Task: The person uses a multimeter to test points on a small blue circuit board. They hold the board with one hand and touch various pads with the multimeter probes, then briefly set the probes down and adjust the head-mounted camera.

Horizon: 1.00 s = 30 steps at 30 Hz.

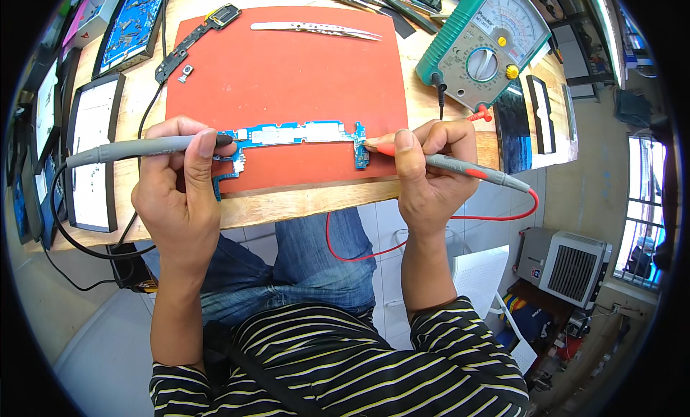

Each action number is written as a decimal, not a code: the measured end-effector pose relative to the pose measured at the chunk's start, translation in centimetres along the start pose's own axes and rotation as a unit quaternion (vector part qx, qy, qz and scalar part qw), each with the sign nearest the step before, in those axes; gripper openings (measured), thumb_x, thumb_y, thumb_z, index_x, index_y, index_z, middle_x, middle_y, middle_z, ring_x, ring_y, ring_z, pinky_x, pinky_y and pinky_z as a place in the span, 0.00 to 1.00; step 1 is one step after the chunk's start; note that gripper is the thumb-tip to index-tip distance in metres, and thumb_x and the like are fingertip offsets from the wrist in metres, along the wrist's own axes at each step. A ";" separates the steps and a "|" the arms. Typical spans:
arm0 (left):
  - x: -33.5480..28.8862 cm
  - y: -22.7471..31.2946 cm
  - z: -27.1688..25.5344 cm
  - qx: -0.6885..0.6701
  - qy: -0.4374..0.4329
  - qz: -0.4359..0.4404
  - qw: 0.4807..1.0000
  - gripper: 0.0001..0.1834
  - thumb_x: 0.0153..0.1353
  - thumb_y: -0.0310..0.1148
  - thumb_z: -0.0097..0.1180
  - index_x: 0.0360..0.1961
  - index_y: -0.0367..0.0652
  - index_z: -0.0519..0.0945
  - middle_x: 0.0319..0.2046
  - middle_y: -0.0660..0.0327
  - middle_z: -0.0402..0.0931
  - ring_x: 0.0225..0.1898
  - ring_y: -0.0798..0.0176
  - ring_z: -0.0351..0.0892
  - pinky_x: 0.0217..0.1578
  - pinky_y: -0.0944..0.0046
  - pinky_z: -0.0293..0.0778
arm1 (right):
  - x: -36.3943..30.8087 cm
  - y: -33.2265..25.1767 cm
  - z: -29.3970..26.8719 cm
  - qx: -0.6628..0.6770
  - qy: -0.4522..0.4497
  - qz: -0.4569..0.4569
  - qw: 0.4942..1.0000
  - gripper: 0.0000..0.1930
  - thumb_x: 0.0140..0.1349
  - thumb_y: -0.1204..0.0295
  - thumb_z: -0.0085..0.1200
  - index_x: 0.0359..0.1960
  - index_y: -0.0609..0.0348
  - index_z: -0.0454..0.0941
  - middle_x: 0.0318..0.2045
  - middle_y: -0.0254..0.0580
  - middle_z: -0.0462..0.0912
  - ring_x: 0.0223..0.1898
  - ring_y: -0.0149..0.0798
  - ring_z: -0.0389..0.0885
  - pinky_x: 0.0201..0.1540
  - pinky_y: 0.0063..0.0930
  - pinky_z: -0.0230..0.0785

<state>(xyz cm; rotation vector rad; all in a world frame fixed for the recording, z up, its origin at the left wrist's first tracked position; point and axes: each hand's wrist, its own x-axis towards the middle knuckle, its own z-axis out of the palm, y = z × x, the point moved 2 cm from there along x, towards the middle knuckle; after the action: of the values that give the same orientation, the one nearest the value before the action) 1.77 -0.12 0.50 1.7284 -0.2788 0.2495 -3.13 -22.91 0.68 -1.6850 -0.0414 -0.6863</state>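
Beyond both hands' fingers spreads a red mat, with a green-edged analog multimeter past the right ones; the left hand grasps a grey, black-tipped probe between thumb and fingers, while the right hand pinches a grey-and-red probe. Mostly between these fingertips lies a blue circuit board, a probe tip at either end, contact uncertain. Farther beyond the fingers are silver tweezers and, past the left ones, a tiny module.
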 end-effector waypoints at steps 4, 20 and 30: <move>0.0 0.1 0.0 -0.001 0.002 -0.010 1.000 0.06 0.67 0.26 0.50 0.39 0.32 0.72 0.28 0.60 0.77 0.31 0.70 0.82 0.30 0.72 0.81 | 0.0 0.1 0.1 0.014 0.004 -0.007 1.000 0.13 0.60 0.84 0.54 0.29 0.59 0.60 0.20 0.33 0.70 0.25 0.26 0.79 0.31 0.22 0.77; 0.0 0.0 -0.1 0.013 -0.006 -0.002 1.000 0.06 0.67 0.26 0.50 0.40 0.33 0.72 0.28 0.60 0.77 0.31 0.70 0.82 0.31 0.72 0.82 | 0.1 -0.1 0.2 0.007 -0.002 -0.003 1.000 0.12 0.59 0.84 0.54 0.28 0.60 0.61 0.20 0.34 0.71 0.23 0.25 0.77 0.33 0.24 0.80; 0.0 0.0 0.0 0.003 0.003 -0.004 1.000 0.06 0.67 0.26 0.50 0.40 0.32 0.72 0.28 0.59 0.77 0.31 0.70 0.82 0.30 0.72 0.82 | 0.0 -0.1 0.2 0.018 -0.002 0.012 1.000 0.13 0.60 0.84 0.54 0.28 0.60 0.61 0.19 0.34 0.70 0.24 0.26 0.79 0.33 0.25 0.80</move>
<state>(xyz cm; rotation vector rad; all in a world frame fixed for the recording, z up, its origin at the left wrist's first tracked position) 1.75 -0.08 0.49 1.7345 -0.2670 0.2506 -3.07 -22.71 0.75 -1.6503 -0.0355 -0.6614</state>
